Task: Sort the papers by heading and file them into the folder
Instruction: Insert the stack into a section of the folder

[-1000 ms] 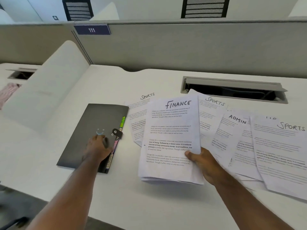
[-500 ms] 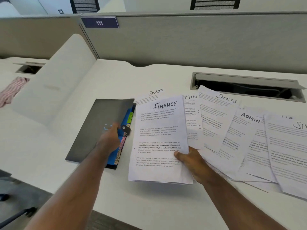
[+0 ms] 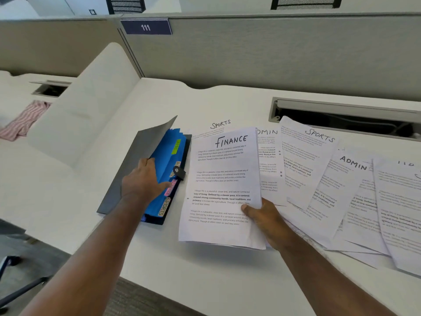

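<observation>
my left hand (image 3: pixel 142 182) grips the raised grey cover (image 3: pixel 145 153) of the folder (image 3: pixel 159 179), thumb on the outer face and fingers curled round its edge onto the blue dividers (image 3: pixel 168 156) with their coloured tabs. my right hand (image 3: pixel 265 221) pinches the finance stack (image 3: pixel 224 183) near its lower right corner, thumb pressed on top and fingers hidden underneath, holding it just above the white desk (image 3: pixel 205 270) right beside the open folder. the loose papers (image 3: pixel 330 185), headed sports and admin, lie fanned and overlapping on the desk to the right, below the cable slot (image 3: pixel 346 115). a striped cloth (image 3: pixel 25 119) lies on the neighbouring desk at far left.
</observation>
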Demonstrator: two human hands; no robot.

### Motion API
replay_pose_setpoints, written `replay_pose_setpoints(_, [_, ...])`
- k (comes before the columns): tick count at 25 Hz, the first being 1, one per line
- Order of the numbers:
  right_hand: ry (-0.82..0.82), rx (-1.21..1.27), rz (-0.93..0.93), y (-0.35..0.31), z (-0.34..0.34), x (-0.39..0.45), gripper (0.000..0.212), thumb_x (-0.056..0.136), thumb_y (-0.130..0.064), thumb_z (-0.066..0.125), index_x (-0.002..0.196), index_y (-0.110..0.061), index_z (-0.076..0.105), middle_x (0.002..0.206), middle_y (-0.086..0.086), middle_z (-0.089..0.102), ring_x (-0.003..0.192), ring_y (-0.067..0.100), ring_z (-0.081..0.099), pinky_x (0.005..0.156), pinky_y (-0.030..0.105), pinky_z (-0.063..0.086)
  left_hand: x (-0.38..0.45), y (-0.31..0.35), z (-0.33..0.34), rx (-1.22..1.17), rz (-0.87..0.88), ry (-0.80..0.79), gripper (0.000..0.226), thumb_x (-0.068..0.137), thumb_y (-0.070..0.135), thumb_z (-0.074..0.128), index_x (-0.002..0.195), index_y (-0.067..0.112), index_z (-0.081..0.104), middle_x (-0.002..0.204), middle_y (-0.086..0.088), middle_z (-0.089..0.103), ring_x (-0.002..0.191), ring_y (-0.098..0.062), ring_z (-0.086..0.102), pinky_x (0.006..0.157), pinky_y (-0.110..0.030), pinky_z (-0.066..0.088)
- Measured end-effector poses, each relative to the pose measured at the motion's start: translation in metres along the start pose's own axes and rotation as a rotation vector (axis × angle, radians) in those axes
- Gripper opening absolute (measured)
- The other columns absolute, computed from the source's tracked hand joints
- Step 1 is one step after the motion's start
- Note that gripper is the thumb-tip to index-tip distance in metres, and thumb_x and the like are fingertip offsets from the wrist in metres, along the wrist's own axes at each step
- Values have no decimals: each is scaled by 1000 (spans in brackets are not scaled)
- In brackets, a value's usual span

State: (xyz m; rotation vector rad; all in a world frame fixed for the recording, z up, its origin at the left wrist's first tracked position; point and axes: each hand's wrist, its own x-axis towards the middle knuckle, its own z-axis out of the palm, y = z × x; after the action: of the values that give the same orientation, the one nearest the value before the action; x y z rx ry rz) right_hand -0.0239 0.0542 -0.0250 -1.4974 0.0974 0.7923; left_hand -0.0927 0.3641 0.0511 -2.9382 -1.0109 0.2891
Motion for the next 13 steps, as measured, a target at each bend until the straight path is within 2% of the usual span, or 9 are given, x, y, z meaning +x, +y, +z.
replay_pose_setpoints(2, [12,-12,-3,-1,-1,1,24,90,-10,66,112,-20,67,109,-4,74,99,19,71,91,42,56,-1,2,3,48,-5,33,83,80,54,71,142,16,32,139,-1,39,107,-25,62,69,-37,47])
replay_pose_setpoints(5, [14,-18,-6,-3,-3,3,21,90,-9,66,107,-21,68,108,-4,75,99,20,71,91,42,56,0,4,6,58,-28,87,66,85,24,68,140,13,34,136,-3,42,101,-28,64,61,-34,41])
replay_pose_setpoints(8, [15,-32,-9,-3,-3,4,23,90,-10,66,110,-20,67,109,-4,74,99,19,71,91,41,56,0,4,6,-12,-5,143,67,84,3,60,144,16,33,139,-2,43,89,-30,67,57,-33,42])
replay_pose_setpoints(10, [12,-38,-9,-3,-3,4,25,90,-11,66,114,-19,67,109,-4,74,99,18,71,90,40,56,0,1,5,-72,36,160,66,83,-4,56,141,20,36,140,-1,44,77,-33,66,56,-34,46])
replay_pose_setpoints(13, [3,-43,-11,-4,-1,6,24,90,-12,67,111,-22,67,111,-4,74,100,18,71,91,41,56,5,-3,4,-62,61,107,44,87,-3,52,125,19,51,147,2,41,71,-34,65,61,-38,51])
